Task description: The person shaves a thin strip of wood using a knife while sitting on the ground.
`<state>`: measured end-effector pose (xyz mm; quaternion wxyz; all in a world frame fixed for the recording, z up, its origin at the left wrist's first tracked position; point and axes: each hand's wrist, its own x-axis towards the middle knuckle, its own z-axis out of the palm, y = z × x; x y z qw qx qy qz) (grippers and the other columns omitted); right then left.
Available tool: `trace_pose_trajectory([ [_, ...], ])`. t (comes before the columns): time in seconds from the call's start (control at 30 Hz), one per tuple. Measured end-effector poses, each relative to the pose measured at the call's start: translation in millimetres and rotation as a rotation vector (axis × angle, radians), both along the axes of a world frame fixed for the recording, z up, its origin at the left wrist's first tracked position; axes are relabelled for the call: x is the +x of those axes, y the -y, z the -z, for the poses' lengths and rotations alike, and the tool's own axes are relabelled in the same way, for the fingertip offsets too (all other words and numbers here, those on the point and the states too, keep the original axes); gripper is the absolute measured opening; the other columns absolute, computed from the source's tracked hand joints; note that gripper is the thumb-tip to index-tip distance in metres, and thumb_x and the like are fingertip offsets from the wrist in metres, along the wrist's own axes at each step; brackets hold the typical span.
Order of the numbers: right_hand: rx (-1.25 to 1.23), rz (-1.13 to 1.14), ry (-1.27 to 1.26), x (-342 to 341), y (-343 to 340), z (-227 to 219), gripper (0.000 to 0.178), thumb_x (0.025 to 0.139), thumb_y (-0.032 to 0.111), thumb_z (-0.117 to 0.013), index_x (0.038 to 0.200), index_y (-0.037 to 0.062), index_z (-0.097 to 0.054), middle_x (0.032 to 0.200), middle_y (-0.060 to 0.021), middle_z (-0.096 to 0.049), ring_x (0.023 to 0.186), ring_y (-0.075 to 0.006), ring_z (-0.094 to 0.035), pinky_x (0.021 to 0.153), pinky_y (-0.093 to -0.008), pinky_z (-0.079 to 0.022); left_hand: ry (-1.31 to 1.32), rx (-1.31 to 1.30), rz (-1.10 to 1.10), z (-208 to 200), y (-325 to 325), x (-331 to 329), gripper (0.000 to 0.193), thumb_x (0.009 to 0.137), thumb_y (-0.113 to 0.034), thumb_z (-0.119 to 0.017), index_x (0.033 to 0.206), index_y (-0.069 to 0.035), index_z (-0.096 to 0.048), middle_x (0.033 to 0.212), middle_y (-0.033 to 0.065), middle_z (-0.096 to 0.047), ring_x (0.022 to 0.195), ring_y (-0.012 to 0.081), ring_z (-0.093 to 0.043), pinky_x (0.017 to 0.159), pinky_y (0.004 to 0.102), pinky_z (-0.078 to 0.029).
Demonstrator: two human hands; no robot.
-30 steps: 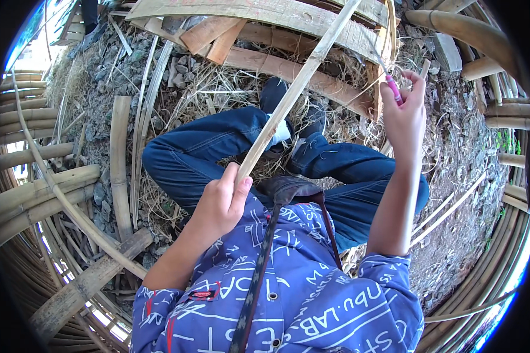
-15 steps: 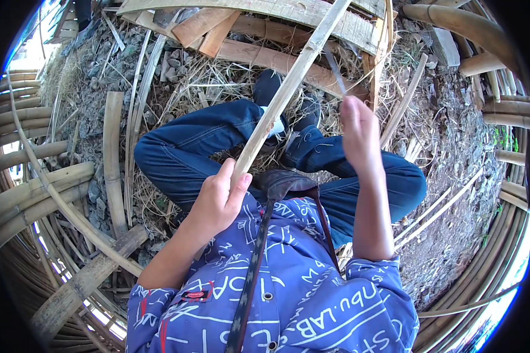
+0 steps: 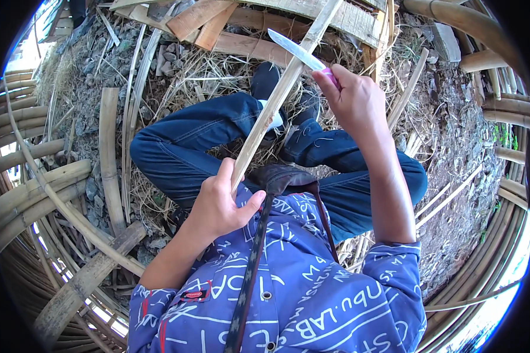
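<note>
The left hand [image 3: 221, 206] is clenched around the near end of a long bamboo strip [image 3: 277, 100]. The right hand [image 3: 353, 97] grips a pink-handled knife [image 3: 300, 52], its blade lying across the strip farther up

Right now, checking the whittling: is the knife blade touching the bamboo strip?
Touching. In the head view the knife, held in the right hand, lays its blade across the bamboo strip with no visible gap.

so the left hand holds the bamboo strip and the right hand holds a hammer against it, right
Not quite. The left hand does hold the bamboo strip, but the right hand holds a knife with a pink handle, not a hammer, against it. The head view shows this.
</note>
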<state>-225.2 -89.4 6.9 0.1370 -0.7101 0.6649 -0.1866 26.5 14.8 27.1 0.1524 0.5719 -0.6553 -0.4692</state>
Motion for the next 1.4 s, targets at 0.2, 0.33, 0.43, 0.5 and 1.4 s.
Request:
trace_pose_trajectory([
  [0.2, -0.005, 0.252, -0.114, -30, 22, 7, 0.053, 0.092, 0.057, -0.040, 0.084, 0.0092, -0.063, 0.063, -0.0131, -0.062, 0.063, -0.0336, -0.064, 0.057, -0.0439, -0.049, 0.063, -0.062, 0.015, 4, -7, -1, 0.035, 0.072, -0.018, -0.073, 0.087, -0.002, -0.045, 0.052, 0.0042, -0.042, 0.041, 0.0130, -0.043, 0.042, 0.0278, -0.035],
  [0.33, -0.104, 0.197, -0.087, -49, 24, -6, 0.059, 0.092, 0.059, -0.038, 0.078, 0.0079, -0.063, 0.056, -0.0109, -0.058, 0.056, -0.0295, -0.061, 0.053, -0.0408, -0.047, 0.061, -0.099, -0.030, 9, -18, 6, 0.036, 0.073, -0.018, -0.074, 0.089, -0.002, -0.046, 0.053, 0.0052, -0.044, 0.043, 0.0140, -0.047, 0.044, 0.0281, -0.038],
  [0.43, 0.007, 0.128, 0.110, -21, 2, -10, 0.050, 0.093, 0.050, -0.047, 0.074, 0.0057, -0.061, 0.052, -0.0116, -0.054, 0.047, -0.0281, -0.055, 0.047, -0.0387, -0.040, 0.050, -0.089, -0.063, 8, -13, 2, 0.037, 0.073, -0.017, -0.073, 0.091, -0.001, -0.046, 0.054, 0.0044, -0.044, 0.043, 0.0130, -0.045, 0.043, 0.0281, -0.038],
  [0.5, 0.069, 0.092, 0.360, -7, -13, -10, 0.041, 0.092, 0.040, -0.054, 0.076, 0.0032, -0.062, 0.052, -0.0134, -0.053, 0.045, -0.0286, -0.053, 0.047, -0.0389, -0.039, 0.047, -0.087, -0.050, 10, -12, 2, 0.037, 0.073, -0.017, -0.073, 0.093, -0.001, -0.046, 0.054, 0.0031, -0.043, 0.044, 0.0116, -0.044, 0.044, 0.0278, -0.037],
  [1.4, 0.055, 0.152, 0.316, 5, -19, 23, 0.055, 0.090, 0.053, -0.051, 0.071, 0.0011, -0.056, 0.055, -0.0157, -0.053, 0.054, -0.0350, -0.055, 0.052, -0.0412, -0.041, -0.448, 0.379, -0.191, 4, -7, 11, 0.056, 0.089, -0.034, -0.028, 0.121, 0.006, -0.050, 0.056, 0.0015, -0.047, 0.043, 0.0051, -0.038, 0.043, 0.0184, -0.033],
])
